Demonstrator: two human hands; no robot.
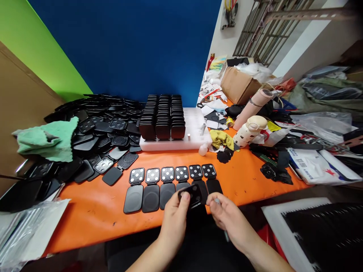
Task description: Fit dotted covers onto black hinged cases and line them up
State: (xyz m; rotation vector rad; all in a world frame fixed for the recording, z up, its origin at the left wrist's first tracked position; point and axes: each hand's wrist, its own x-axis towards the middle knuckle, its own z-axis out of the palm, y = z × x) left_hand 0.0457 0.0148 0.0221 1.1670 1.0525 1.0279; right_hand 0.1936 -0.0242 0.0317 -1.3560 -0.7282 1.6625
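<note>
Left hand (174, 217) pinches black case (190, 193); right hand (227, 217) beside.

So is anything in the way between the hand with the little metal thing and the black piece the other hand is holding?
Nothing visible. The left hand holds the black piece up, and the right hand with its small metal tool sits just beside it, with only open air between them.

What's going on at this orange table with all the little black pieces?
A person sits at the orange table. Their left hand holds a small black hinged case, while the right hand pinches a thin tool beside it. Six similar cases lie open in a row just beyond, with a big heap and neat stacks farther back.
</note>
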